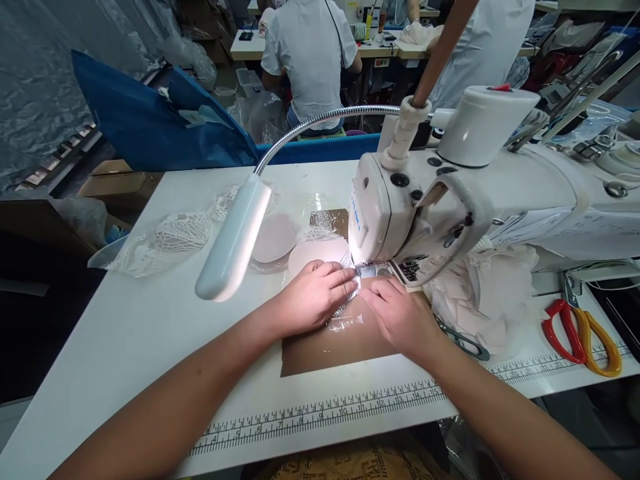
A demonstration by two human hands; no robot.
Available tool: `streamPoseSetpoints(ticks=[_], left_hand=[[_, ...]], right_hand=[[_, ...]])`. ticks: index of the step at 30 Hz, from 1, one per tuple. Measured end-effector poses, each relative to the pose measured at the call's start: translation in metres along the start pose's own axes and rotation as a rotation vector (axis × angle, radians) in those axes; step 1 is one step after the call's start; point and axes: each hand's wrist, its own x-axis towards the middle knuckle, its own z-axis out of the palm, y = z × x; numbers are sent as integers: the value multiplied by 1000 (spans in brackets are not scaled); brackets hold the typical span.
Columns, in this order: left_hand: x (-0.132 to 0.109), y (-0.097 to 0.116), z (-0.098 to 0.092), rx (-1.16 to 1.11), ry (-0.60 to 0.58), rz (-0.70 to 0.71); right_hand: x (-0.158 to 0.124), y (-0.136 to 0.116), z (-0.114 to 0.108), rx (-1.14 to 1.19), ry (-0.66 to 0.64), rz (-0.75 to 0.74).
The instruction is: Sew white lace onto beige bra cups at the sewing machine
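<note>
At the needle of a white sewing machine (383,207), my two hands work on a small piece of white lace fabric (354,288). My left hand (317,293) lies over it from the left, fingers stretched out and pressed down. From the right, my right hand (400,313) has its thumb and forefinger closed at the fabric's near edge, its other fingers curled. A pale pink cup piece with lace trim (317,252) lies just beyond my left hand. Beneath both hands is a brown sheet (325,353) under clear plastic. The needle tip itself is hidden.
A lamp (235,240) on a bent metal neck hangs over the table's left half. White lace pieces (170,240) lie behind it. To the right are a pale fabric pile (493,287), thread snips (465,341) and red-and-yellow scissors (583,337). Several people sit beyond.
</note>
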Motion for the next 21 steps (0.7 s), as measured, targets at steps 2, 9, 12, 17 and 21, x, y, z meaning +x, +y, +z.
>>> streamPoseSetpoints(ticks=[2, 9, 12, 17, 21], left_hand=[[1, -3, 0, 4, 4, 17], [5, -5, -3, -1, 40, -76], [6, -5, -4, -8, 36, -107], [6, -7, -4, 26, 13, -99], [6, -5, -11, 92, -24, -140]], right_hand=[[2, -1, 1, -47, -2, 40], [3, 2, 3, -66, 53, 68], [2, 4, 4, -30, 64, 67], [0, 4, 2, 25, 48, 66], [-2, 5, 1, 60, 57, 49]])
